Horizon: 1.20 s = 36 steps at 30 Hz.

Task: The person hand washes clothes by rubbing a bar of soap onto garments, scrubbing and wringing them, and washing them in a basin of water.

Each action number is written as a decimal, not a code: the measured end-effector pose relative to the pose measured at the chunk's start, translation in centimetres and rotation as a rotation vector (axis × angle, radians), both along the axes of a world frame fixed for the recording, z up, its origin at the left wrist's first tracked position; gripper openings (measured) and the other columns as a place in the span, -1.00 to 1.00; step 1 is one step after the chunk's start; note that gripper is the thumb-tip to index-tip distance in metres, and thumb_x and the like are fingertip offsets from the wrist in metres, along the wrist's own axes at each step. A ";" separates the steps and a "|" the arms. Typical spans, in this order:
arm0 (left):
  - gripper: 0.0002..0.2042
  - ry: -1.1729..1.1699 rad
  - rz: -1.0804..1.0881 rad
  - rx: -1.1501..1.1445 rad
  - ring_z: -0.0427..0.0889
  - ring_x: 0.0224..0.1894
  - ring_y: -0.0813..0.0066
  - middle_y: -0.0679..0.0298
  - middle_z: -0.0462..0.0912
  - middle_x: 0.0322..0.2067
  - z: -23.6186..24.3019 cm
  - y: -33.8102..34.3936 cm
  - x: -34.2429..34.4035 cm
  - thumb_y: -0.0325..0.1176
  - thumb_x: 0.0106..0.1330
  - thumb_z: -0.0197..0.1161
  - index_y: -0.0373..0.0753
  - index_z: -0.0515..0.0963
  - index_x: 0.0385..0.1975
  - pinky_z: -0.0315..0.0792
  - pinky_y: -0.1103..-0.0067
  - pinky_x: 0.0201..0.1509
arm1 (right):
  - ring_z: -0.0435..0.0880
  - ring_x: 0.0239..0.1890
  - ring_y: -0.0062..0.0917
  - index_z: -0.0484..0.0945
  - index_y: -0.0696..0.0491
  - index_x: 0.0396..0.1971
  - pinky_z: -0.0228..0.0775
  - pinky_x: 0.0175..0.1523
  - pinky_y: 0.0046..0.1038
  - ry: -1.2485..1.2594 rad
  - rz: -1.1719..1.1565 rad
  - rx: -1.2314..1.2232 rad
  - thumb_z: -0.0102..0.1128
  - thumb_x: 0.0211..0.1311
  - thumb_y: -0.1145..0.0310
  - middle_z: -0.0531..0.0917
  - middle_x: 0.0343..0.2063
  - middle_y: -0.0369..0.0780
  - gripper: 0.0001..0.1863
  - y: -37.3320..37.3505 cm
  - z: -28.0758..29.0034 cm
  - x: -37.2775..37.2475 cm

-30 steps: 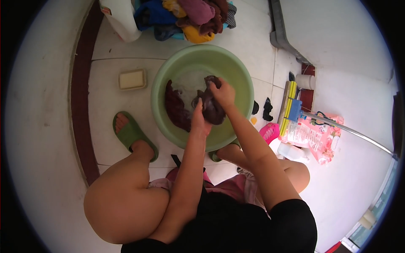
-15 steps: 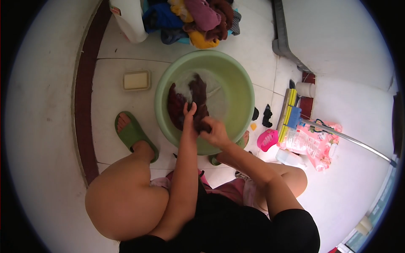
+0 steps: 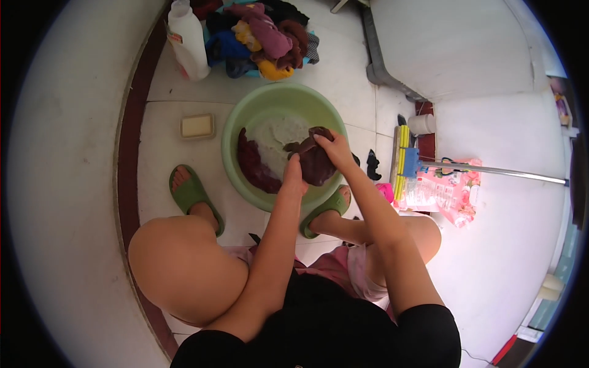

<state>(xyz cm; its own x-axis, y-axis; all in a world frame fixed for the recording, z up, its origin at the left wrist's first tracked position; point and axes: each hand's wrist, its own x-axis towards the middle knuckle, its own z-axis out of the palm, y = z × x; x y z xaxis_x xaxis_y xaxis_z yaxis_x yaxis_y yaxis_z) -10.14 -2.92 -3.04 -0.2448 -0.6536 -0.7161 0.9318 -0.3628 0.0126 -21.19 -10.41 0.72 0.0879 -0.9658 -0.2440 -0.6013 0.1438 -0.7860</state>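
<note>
A pale green basin (image 3: 230,147) holds foamy water (image 3: 276,135) and a maroon cloth (image 3: 257,168) along its left side. My left hand (image 3: 296,172) is closed on a dark brown wet cloth (image 3: 316,165) at the cloth's lower left. My right hand (image 3: 334,147) grips the same cloth near its upper right, fingers on top. The cloth is bunched over the right half of the basin, and its underside is hidden.
Piled clothes (image 3: 273,37) and a white bottle (image 3: 190,52) lie beyond the basin. A soap dish (image 3: 197,126) is left; a mop (image 3: 410,159), pink package (image 3: 460,196) and dark items (image 3: 373,165) are right. My sandalled feet (image 3: 195,196) flank the basin.
Since half a second ago, my right hand has moved up and right from the cloth's lower end, and the brown cloth is now bunched higher and farther right between both hands.
</note>
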 end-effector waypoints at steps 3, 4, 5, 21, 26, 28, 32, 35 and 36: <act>-0.43 -0.435 -0.345 0.219 0.49 0.02 0.16 0.13 0.27 0.17 3.8 0.4 1.8 -0.04 0.30 0.06 -0.04 0.12 0.28 0.41 0.43 0.08 | 0.49 -0.42 -0.64 0.58 0.16 -0.33 0.35 -0.28 -0.56 -0.224 0.123 0.239 0.18 0.13 0.01 0.58 -0.51 -0.28 -0.55 0.3 7.8 0.3; -0.43 -0.448 -0.337 0.208 0.49 0.02 0.16 0.13 0.27 0.17 4.0 0.8 1.8 -0.04 0.30 0.06 -0.04 0.12 0.28 0.41 0.43 0.08 | 0.49 -0.42 -0.64 0.58 0.16 -0.33 0.35 -0.28 -0.56 -0.234 0.129 0.225 0.18 0.13 0.01 0.58 -0.51 -0.28 -0.55 0.7 9.3 1.0; -0.40 -0.788 -0.455 0.138 0.45 0.07 0.11 0.06 0.17 0.23 3.8 1.3 1.6 0.01 0.29 0.05 -0.03 0.12 0.29 0.36 0.39 0.13 | 0.50 -0.41 -0.64 0.58 0.17 -0.33 0.35 -0.27 -0.55 -0.163 0.210 0.226 0.18 0.13 0.00 0.58 -0.49 -0.27 -0.55 1.1 10.7 1.6; -0.58 -0.070 0.042 -0.645 0.45 0.04 0.42 0.26 0.46 0.04 13.7 2.5 3.6 -0.13 0.42 -0.12 -0.25 0.30 0.16 0.31 0.48 0.15 | 0.54 -0.27 -0.61 0.57 0.09 -0.08 0.36 -0.09 -0.58 -0.354 0.287 -0.069 0.22 0.14 0.36 0.59 -0.35 -0.30 -0.68 5.2 20.4 -0.4; -0.50 -0.258 -0.152 -0.788 0.37 0.19 0.33 0.20 0.38 0.15 14.9 3.0 4.0 -0.19 0.34 0.05 -0.28 0.22 0.22 0.24 0.43 0.26 | 0.57 -0.29 -0.66 0.48 0.12 0.01 0.40 -0.09 -0.61 -0.646 0.074 0.101 0.27 0.07 0.44 0.62 -0.34 -0.29 -0.56 4.4 20.4 -1.1; -0.53 -0.234 -0.170 -0.808 0.40 0.16 0.33 0.18 0.45 0.09 15.7 3.0 4.4 -0.27 0.29 0.11 -0.31 0.30 0.16 0.25 0.43 0.24 | 0.59 -0.28 -0.62 0.49 0.14 -0.04 0.45 -0.11 -0.59 -0.780 -0.042 0.148 0.25 0.07 0.46 0.61 -0.34 -0.28 -0.61 4.1 20.4 -1.1; -0.65 -0.345 -0.021 -0.728 0.53 0.01 0.32 0.13 0.55 -0.05 14.8 2.8 5.7 -0.40 0.25 0.12 -0.43 0.42 -0.01 0.34 0.46 0.17 | 0.60 -0.27 -0.61 0.48 0.16 -0.04 0.47 -0.13 -0.60 -0.840 -0.108 0.126 0.23 0.07 0.50 0.62 -0.31 -0.23 -0.61 3.5 20.1 -1.5; -0.69 -0.347 0.067 -0.785 0.52 0.01 0.34 0.17 0.56 -0.05 15.1 2.7 6.8 -0.42 0.28 0.06 -0.37 0.46 -0.01 0.32 0.46 0.16 | 0.60 -0.24 -0.55 0.48 0.13 -0.06 0.47 -0.09 -0.53 -0.725 -0.081 0.221 0.28 0.09 0.40 0.61 -0.25 -0.21 -0.61 3.3 19.4 -2.0; -0.69 -0.349 0.061 -0.783 0.52 0.01 0.34 0.17 0.56 -0.05 15.3 2.7 6.9 -0.42 0.28 0.06 -0.37 0.46 -0.01 0.32 0.46 0.16 | 0.60 -0.24 -0.55 0.48 0.13 -0.06 0.47 -0.09 -0.53 -0.729 -0.086 0.223 0.28 0.09 0.40 0.61 -0.25 -0.21 -0.61 3.4 19.2 -2.0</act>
<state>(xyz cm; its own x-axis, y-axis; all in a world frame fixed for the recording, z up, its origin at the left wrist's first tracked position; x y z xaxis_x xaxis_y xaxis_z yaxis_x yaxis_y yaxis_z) -3.28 -0.18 12.25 -0.0428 -0.9958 -0.0813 0.8458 -0.0794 0.5276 -23.17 -7.03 19.88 0.2277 -0.9114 -0.3427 0.0788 0.3680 -0.9265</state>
